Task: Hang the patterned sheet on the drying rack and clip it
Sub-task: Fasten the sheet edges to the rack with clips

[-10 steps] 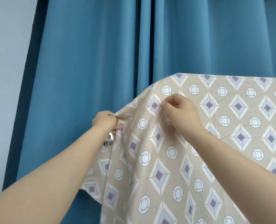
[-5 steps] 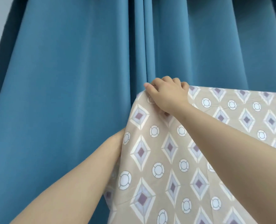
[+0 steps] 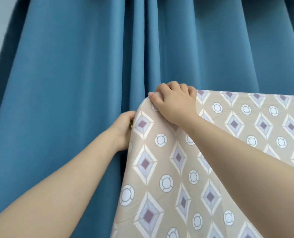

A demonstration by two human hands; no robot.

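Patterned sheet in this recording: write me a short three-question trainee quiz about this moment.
1. True or false: the right hand curls its fingers over the top corner of the patterned sheet.
2. What hangs behind the sheet? A) blue curtain B) white blinds C) brick wall
3. Fill in: the left hand is at the sheet's ___ edge.
Key: 1 true; 2 A; 3 left.

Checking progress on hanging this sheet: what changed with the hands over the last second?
On the patterned sheet, the right hand moved up from the front to grip the top left corner. The left hand stayed at the left edge, fingers now hidden behind it. The curtain is unchanged.
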